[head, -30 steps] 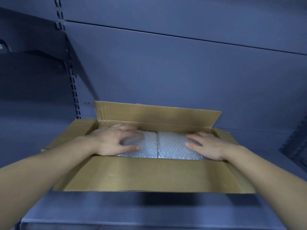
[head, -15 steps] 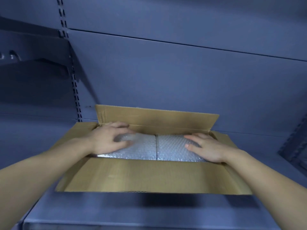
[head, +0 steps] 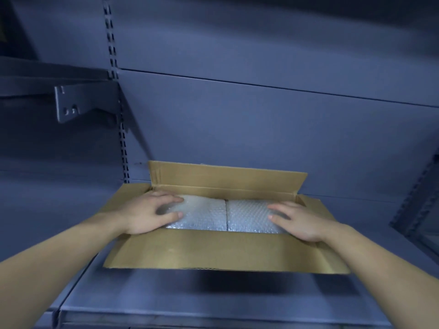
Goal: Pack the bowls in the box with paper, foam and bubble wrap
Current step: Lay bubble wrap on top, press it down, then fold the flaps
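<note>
As the box (head: 213,252) sits open, left hand (head: 145,214) and right hand (head: 299,222) press bubble wrap (head: 209,214) — grips wide.

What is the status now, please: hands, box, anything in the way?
Left hand and right hand both press on bubble wrap. Wrap in two pieces, side by side, in open box. Bowls not visible. Nothing seen in the way.

You see a grey-blue metal shelf (head: 213,302) across the lower frame and a plain back panel (head: 261,127) behind it. At upper left, a slotted upright (head: 116,91) carries a bracket (head: 71,105).
</note>
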Demonstrator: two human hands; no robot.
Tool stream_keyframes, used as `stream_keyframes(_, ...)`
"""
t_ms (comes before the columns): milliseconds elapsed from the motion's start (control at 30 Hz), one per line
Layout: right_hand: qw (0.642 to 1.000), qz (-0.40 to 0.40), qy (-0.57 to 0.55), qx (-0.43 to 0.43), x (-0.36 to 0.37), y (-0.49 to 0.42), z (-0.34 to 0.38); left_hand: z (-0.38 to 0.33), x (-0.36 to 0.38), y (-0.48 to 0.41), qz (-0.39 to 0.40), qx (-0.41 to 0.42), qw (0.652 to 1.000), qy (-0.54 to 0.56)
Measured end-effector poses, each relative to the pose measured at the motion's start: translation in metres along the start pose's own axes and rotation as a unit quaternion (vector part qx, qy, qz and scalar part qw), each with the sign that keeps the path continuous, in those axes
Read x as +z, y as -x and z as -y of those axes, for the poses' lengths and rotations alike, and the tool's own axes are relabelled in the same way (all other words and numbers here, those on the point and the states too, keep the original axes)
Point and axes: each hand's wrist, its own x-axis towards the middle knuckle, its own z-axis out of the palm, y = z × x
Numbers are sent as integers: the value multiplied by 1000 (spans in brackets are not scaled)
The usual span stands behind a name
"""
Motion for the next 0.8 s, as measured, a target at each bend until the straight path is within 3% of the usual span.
stream_keyframes(233, 998, -52, 8, -23, 20, 22, 27, -26, 15, 20, -47, 14, 999, -17)
stream_keyframes(367, 998, -56, 1, -3, 17, 39, 22, -9, 9, 34, -66, -48, 997, -14)
stream_keyframes(567, 992, -97, 35, 67, 13, 52, 13, -8, 7, 50, -78, -154, 984, -42)
stream_keyframes(667, 978, -136, 52, 152, 9, 53, 8, -1, 1, 52, -93, -226, 970, -23)
stream_keyframes(800, 963, -123, 67, 229, 7, 54, -4, 20, -6, 54, -79, -290, 954, 5)
